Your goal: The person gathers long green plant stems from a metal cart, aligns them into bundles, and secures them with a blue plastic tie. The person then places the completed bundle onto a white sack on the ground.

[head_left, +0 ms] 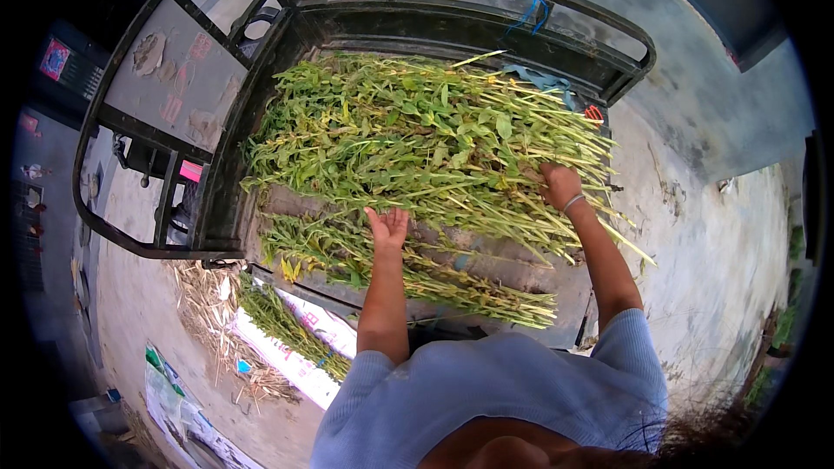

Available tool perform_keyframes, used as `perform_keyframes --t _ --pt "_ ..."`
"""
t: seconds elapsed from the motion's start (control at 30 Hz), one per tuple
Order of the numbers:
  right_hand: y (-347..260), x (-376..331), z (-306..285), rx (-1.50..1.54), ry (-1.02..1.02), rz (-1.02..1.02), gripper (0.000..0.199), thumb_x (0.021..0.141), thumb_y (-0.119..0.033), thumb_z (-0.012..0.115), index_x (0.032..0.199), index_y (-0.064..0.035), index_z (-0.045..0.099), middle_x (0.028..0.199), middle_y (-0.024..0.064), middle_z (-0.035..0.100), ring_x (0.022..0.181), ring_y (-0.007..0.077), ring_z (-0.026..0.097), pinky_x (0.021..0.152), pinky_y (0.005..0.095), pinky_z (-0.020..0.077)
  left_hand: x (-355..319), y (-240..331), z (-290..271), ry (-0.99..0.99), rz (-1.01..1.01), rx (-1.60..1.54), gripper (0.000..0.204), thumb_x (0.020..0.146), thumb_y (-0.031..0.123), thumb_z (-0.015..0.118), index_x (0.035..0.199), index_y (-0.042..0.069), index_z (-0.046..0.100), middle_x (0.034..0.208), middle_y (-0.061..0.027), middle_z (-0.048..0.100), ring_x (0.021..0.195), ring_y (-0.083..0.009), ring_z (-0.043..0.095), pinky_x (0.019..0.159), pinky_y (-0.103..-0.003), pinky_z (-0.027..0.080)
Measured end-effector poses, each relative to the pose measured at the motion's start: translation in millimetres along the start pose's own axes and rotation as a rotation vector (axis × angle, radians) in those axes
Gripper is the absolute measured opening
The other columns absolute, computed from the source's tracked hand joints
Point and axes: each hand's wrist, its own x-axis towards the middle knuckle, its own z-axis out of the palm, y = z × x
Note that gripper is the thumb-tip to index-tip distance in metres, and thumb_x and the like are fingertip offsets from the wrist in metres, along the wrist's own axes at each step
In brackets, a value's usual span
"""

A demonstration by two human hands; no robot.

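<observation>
Head view: a large heap of leafy green stalks (373, 135) lies across the bed of a metal cart (391, 22), with a smaller bunch (304, 239) along the cart's near side. Over the cart's bed, the left hand (387, 227) is spread wide and empty; toward the cart's right end, the right hand (560, 184) is bent in at the stems, though I cannot tell whether it grips any. Blue cord (532, 9) hangs on the cart's far rail.

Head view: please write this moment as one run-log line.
left hand: open, at plant pile's near edge | right hand: at pile's stem end, grip unclear | smaller plant row: on cart bed, beside pile
</observation>
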Motion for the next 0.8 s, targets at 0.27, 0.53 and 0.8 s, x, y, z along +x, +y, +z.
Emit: perform_keyframes --t 0.27,0.53,0.8 --pt "-56.0 -22.3 48.3 -0.016 -0.230 0.161 0.109 0.053 -0.047 0.079 0.138 -0.0157 0.020 0.135 0.0167 0.031 0.121 0.0350 0.035 0.094 0.0528 0.0333 46.0 29.4 15.5 0.183 0.061 -0.195 0.101 0.063 0.065 0.065 0.139 0.016 0.022 0.117 -0.0075 0.047 0.099 -0.0229 0.047 0.101 -0.044 0.031" --pt "-46.1 -36.3 85.5 0.012 -0.087 0.256 0.111 0.057 -0.041 0.079 0.142 -0.0247 0.009 0.142 0.0150 0.021 0.126 0.0358 0.029 0.091 0.0506 0.0380 -40.6 12.4 90.5 -0.343 0.337 0.361 0.086 0.079 0.057 0.055 0.138 0.008 0.017 0.140 -0.0123 0.025 0.123 -0.0301 0.035 0.101 -0.049 0.031" --pt "-31.1 -25.2 84.9 0.117 -0.105 0.312 0.094 0.062 -0.027 0.077 0.138 -0.0239 0.022 0.136 0.0108 0.031 0.124 0.0328 0.032 0.092 0.0506 0.0393 -49.1 61.1 105.4 -0.116 0.713 1.615 0.083 0.066 0.057 0.070 0.110 -0.010 0.048 0.110 -0.0181 0.053 0.102 -0.0307 0.052 0.089 -0.038 0.040"
